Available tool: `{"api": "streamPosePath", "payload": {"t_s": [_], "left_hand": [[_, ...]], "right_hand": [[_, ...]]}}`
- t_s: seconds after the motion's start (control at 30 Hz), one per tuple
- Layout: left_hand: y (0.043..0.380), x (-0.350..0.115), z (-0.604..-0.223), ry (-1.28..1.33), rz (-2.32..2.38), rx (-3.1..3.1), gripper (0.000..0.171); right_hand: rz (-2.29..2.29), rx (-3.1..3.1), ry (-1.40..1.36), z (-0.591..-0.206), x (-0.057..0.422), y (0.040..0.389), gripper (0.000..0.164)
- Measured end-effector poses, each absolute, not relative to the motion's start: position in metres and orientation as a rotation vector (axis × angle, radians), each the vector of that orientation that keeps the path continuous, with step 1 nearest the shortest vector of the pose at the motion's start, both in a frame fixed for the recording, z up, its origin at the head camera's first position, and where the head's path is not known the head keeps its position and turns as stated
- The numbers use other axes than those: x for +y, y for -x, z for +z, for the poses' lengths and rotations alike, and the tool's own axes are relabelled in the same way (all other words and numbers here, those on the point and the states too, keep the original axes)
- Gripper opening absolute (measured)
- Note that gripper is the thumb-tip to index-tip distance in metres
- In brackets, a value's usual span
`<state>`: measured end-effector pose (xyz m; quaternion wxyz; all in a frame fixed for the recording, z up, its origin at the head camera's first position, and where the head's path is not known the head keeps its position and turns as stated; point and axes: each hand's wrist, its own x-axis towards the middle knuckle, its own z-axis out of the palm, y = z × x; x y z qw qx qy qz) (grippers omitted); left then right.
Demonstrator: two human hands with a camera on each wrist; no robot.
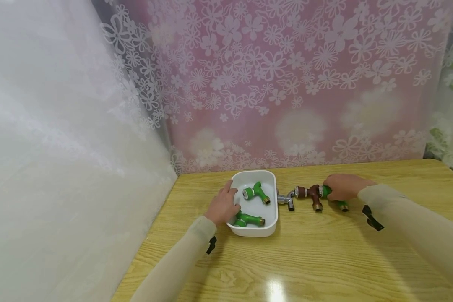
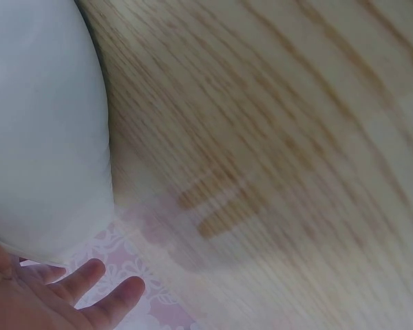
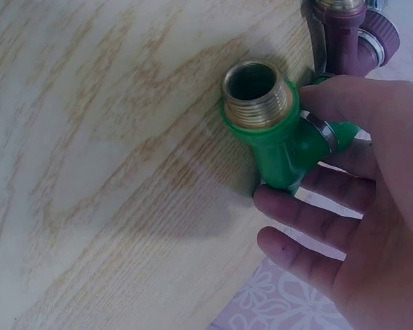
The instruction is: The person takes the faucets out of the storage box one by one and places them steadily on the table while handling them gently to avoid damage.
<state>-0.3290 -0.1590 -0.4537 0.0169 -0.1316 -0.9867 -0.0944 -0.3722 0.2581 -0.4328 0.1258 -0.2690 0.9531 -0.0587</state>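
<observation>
Green threaded tap, lower right of centre in the head frame, is pinched between thumb and fingers of the right hand, likely light, rigid and smooth, best gripped at its body, while the left hand, fingers apart, touches the white tub.

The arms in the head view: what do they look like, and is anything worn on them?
They are a person's, in plain, pale beige long sleeves: the left sleeve and the right sleeve both reach the wrist. One black tab, perhaps a strap end, shows by the left wrist and another black tab by the right. No gloves or cables are visible.
</observation>
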Motion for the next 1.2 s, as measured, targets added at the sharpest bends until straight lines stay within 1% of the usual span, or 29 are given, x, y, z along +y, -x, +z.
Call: {"api": "streamPosePath", "payload": {"t_s": [0.33, 1.07, 1.13, 1.2], "left_hand": [[0.3276, -0.1599, -0.4526, 0.425, -0.314, -3.065, 0.054], [0.3289, -0.1596, -0.4548, 0.414, -0.295, -3.072, 0.055], [0.3288, -0.1594, -0.4546, 0.410, -0.297, -3.072, 0.056], [0.3287, -0.1590, -0.4545, 0.404, -0.302, -3.074, 0.056]], "right_hand": [[-0.162, 2.786, 0.770, -0.4317, 0.2564, 0.3715, 0.015], [-0.156, 2.804, 0.774, -0.4289, 0.2556, 0.3689, 0.015], [-0.146, 2.801, 0.774, -0.4275, 0.2552, 0.3684, 0.018], [-0.124, 2.798, 0.773, -0.4247, 0.2544, 0.3673, 0.024]]}}
